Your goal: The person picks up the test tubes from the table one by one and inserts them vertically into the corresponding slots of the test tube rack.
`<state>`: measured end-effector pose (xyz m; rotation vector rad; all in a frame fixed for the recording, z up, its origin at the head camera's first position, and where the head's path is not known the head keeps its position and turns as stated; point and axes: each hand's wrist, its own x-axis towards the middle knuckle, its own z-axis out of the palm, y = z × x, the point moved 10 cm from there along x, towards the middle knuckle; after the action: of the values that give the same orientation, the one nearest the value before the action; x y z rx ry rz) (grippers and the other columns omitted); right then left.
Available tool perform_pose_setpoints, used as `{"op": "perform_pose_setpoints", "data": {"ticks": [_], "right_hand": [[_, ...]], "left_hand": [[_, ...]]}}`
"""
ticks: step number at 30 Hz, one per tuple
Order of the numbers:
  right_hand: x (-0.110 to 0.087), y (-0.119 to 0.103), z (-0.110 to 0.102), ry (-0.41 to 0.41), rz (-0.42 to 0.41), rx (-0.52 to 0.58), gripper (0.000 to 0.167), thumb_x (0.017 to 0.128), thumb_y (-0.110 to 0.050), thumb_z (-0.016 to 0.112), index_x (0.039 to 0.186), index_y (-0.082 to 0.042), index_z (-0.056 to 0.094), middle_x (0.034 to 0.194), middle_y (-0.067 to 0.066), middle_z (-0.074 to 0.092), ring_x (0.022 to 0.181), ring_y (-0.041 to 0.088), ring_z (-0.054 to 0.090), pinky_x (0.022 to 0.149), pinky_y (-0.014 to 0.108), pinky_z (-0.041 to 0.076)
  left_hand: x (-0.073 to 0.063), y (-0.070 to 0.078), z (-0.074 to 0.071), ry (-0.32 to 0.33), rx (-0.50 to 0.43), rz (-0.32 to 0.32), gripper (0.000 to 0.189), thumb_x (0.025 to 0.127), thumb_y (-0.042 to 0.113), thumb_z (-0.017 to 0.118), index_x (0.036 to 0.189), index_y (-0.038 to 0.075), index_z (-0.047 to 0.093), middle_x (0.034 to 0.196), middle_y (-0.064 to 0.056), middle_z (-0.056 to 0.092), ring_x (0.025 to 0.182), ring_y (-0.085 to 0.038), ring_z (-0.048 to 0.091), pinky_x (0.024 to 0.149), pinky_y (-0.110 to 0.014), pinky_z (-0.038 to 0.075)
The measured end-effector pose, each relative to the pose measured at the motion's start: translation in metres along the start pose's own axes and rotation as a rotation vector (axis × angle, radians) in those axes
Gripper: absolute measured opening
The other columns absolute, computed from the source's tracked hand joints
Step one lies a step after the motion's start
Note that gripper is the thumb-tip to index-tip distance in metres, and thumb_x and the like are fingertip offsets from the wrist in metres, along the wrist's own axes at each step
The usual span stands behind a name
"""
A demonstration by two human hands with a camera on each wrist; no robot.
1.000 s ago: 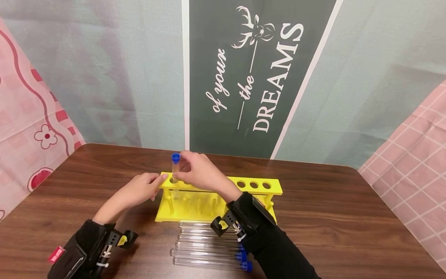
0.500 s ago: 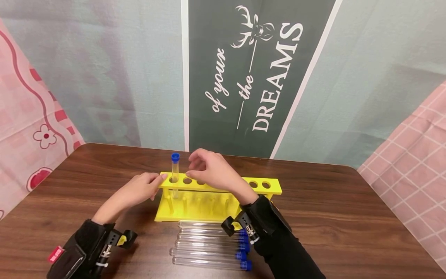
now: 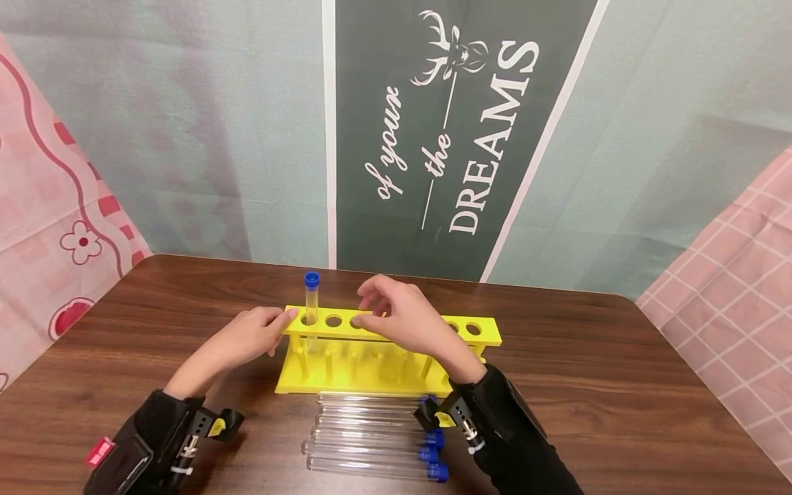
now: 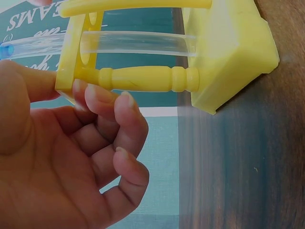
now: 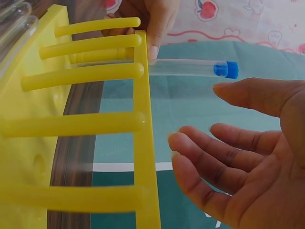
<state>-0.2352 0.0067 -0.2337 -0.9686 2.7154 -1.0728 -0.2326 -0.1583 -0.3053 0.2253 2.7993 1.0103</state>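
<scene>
A yellow test tube rack (image 3: 396,323) stands on the table. One clear test tube (image 3: 312,297) with a blue cap is upright in its leftmost hole. My left hand (image 3: 252,335) grips the rack's left end; in the left wrist view its thumb lies along the top bar and the curled fingers are beside the turned post (image 4: 143,78). Over the middle of the rack hovers my right hand (image 3: 402,313), fingers loosely bent and apart, holding nothing. In the right wrist view the tube's blue cap (image 5: 231,69) is just beyond that hand's thumb, not touching it.
Several capped test tubes (image 3: 368,447) lie side by side in front of the rack, caps to the right, some partly hidden by the right wrist's camera mount (image 3: 442,414). A printed cloth backdrop (image 3: 278,137) hangs behind the wooden table (image 3: 588,385).
My right hand has let go of the test tube in the leftmost hole and moved right along the rack. The tube stays upright. My left hand keeps its place.
</scene>
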Motion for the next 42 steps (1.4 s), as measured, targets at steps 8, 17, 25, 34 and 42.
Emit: {"op": "perform_pose_setpoints", "data": {"ticks": [8,17,25,34,42], "right_hand": [[-0.018,-0.002,0.003,-0.037,-0.045,-0.049,0.023,0.082,-0.014,0.068,0.101,-0.004,0.059,0.082,-0.002,0.058,0.075,0.011,0.055,0.064,0.021,0.046],[-0.039,-0.001,0.010,-0.115,-0.071,-0.094,0.015,0.082,-0.012,0.068,0.093,-0.006,0.060,0.077,-0.005,0.056,0.070,0.010,0.051,0.061,0.022,0.044],[-0.056,-0.004,0.011,-0.142,-0.117,-0.122,0.012,0.082,-0.011,0.068,0.091,-0.006,0.061,0.077,-0.007,0.055,0.070,0.013,0.052,0.063,0.022,0.044],[-0.076,-0.005,0.020,-0.214,-0.155,-0.173,0.011,0.081,-0.008,0.068,0.090,-0.006,0.062,0.075,-0.009,0.054,0.066,0.008,0.049,0.060,0.018,0.043],[-0.090,-0.002,0.042,-0.310,-0.143,-0.196,0.008,0.081,-0.010,0.068,0.087,-0.009,0.062,0.073,-0.013,0.050,0.065,0.003,0.045,0.061,0.017,0.041]], "left_hand": [[0.000,0.001,-0.001,0.007,0.005,0.010,0.045,0.098,0.039,0.037,0.075,0.003,0.050,0.056,-0.003,0.043,0.051,-0.017,0.036,0.050,-0.028,0.030],[0.000,0.001,-0.001,0.002,0.005,0.015,0.043,0.098,0.037,0.037,0.075,0.002,0.051,0.056,-0.003,0.043,0.051,-0.017,0.036,0.050,-0.028,0.030],[-0.001,0.002,0.000,0.005,0.012,0.018,0.043,0.098,0.036,0.037,0.075,0.003,0.050,0.056,-0.003,0.044,0.050,-0.017,0.035,0.050,-0.029,0.030],[-0.001,0.002,0.001,-0.001,0.006,0.017,0.042,0.098,0.036,0.038,0.076,0.003,0.051,0.057,-0.003,0.044,0.050,-0.017,0.036,0.049,-0.028,0.030],[0.000,0.001,0.000,-0.003,0.002,0.010,0.043,0.098,0.036,0.037,0.076,0.002,0.051,0.057,-0.004,0.044,0.051,-0.017,0.036,0.050,-0.028,0.030]]}}
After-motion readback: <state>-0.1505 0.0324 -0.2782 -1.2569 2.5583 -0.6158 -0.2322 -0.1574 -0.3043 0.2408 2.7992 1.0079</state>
